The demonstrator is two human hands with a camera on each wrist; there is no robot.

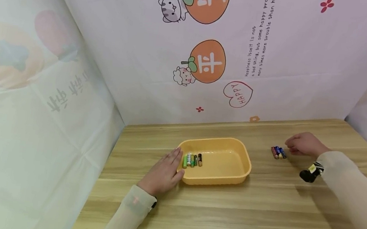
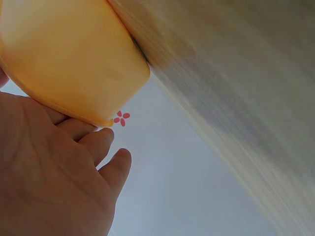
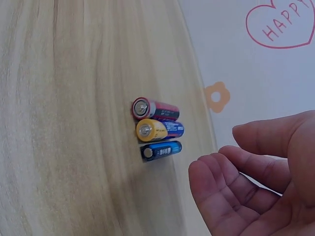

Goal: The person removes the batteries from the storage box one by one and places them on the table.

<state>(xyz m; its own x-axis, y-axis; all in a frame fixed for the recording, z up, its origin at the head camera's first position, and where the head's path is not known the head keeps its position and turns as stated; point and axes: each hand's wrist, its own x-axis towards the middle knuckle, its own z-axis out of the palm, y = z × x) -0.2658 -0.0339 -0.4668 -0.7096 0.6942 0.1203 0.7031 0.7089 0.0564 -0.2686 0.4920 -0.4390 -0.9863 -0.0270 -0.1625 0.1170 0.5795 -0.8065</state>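
Note:
My left hand rests against the left end of a yellow plastic tray, its fingers lying along the rim. From below, the left wrist view shows the fingertips touching the tray's rim and outer wall. Inside the tray, several batteries lie in a row at the left, green, white and black ones among them. To the right of the tray, three batteries lie side by side on the table: a red and black one, a yellow and blue one and a blue one. My right hand hovers just beside them, fingers loosely bent and holding nothing.
The wooden table carries everything. Behind it hangs a white printed cloth with fruit drawings and lettering, and another pale cloth closes off the left side. A black strap device sits on the right wrist.

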